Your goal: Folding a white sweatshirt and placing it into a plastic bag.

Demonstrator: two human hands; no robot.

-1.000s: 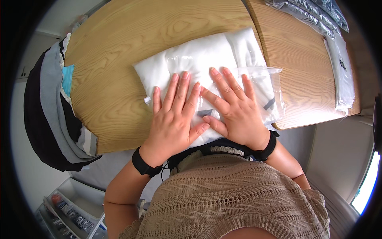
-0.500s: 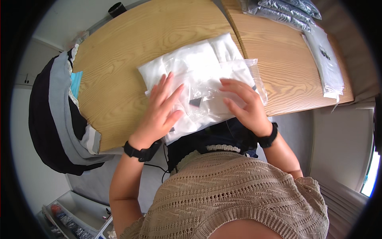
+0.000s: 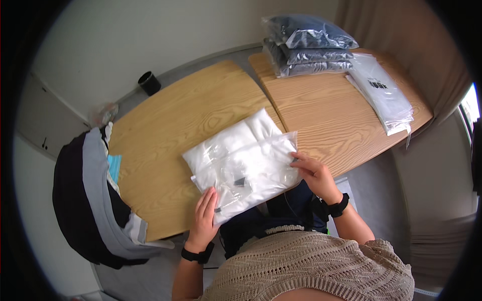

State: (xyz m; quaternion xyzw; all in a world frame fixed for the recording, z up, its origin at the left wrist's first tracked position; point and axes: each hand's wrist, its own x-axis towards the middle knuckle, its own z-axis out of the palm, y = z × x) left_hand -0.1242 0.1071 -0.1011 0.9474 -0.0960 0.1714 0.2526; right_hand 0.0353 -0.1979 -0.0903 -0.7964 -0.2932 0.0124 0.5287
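A clear plastic bag (image 3: 261, 170) with folded white fabric inside lies slanted on the wooden table, its near edge reaching past the table's front edge. At the bag's near left corner is my left hand (image 3: 203, 220), its fingers close together over the edge and the thumb out of sight. My right hand (image 3: 317, 178) has the bag's right edge between its bent fingers and thumb. A small dark patch shows through the plastic near the middle. Both wrists wear black bands.
Several bagged dark garments (image 3: 314, 47) are stacked at the far right. Beside them lie flat translucent bags (image 3: 384, 93). Black and grey clothing (image 3: 93, 195) hangs over the table's left end, next to a light-blue item (image 3: 114, 168). A black bin (image 3: 149, 83) stands beyond the table.
My hands have gone from spread above the bag to its left and right edges. The view has shifted, showing more of the far side of the room.
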